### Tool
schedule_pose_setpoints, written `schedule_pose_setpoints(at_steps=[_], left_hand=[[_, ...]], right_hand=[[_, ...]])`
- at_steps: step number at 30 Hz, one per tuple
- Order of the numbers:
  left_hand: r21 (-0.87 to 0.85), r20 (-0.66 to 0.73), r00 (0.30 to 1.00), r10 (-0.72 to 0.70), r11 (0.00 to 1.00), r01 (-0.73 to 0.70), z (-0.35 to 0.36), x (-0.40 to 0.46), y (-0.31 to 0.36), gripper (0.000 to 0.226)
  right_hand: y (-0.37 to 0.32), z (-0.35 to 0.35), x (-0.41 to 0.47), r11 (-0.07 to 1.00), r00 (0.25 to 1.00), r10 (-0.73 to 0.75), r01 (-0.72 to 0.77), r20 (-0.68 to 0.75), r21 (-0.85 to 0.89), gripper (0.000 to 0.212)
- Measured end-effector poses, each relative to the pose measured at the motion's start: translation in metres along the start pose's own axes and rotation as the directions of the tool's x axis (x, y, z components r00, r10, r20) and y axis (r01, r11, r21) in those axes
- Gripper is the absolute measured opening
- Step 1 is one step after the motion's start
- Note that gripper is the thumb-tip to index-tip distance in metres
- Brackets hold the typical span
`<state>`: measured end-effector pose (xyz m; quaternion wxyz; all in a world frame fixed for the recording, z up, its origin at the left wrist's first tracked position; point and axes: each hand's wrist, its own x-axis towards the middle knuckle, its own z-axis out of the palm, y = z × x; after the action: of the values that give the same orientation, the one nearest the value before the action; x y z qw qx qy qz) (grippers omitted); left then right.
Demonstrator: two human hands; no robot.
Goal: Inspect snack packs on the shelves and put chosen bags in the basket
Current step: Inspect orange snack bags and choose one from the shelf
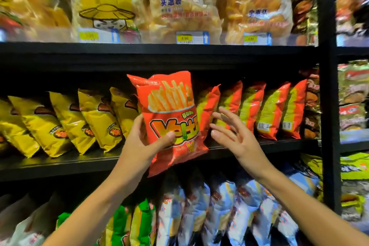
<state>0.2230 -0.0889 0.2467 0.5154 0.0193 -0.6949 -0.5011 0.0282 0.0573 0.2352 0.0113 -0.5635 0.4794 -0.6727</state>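
My left hand grips a red snack bag printed with french fries, thumb across its front, holding it upright in front of the middle shelf. My right hand hovers just to the right of the bag with its fingers straight and spread, holding nothing. Behind it stands a row of matching red and yellow bags on the same shelf. No basket is in view.
Yellow snack bags line the middle shelf's left side. Large clear bags of chips stand on the top shelf above price tags. Blue and white bags and green bags fill the lower shelf. A black upright post divides the shelving.
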Motion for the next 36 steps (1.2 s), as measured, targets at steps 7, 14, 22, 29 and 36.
schedule_pose_setpoints(at_steps=[7, 14, 22, 29, 36], left_hand=[[0.382, -0.14, 0.938, 0.318, 0.891, -0.245, 0.019, 0.053, -0.034, 0.089], [0.564, -0.134, 0.924, 0.359, 0.794, -0.227, 0.055, 0.094, -0.062, 0.087], [0.668, -0.045, 0.968, 0.248, 0.727, -0.156, 0.063, 0.121, -0.097, 0.094], [0.735, 0.058, 0.997, 0.056, 0.673, -0.08, 0.064, 0.121, -0.108, 0.097], [0.753, 0.092, 0.996, 0.008, 0.654, -0.074, 0.069, 0.123, -0.11, 0.096]], right_hand=[[0.055, -0.011, 0.059, 0.891, 0.983, -0.14, 0.073, -0.118, -0.448, 0.075], [0.085, 0.0, 0.07, 0.74, 0.966, -0.223, 0.082, -0.129, -0.668, 0.083], [0.094, 0.004, 0.067, 0.561, 0.951, -0.308, 0.147, -0.041, -0.815, 0.07], [0.102, 0.005, 0.068, 0.554, 0.939, -0.341, 0.153, -0.056, -0.818, 0.067], [0.104, 0.004, 0.067, 0.561, 0.938, -0.341, 0.154, -0.057, -0.813, 0.065]])
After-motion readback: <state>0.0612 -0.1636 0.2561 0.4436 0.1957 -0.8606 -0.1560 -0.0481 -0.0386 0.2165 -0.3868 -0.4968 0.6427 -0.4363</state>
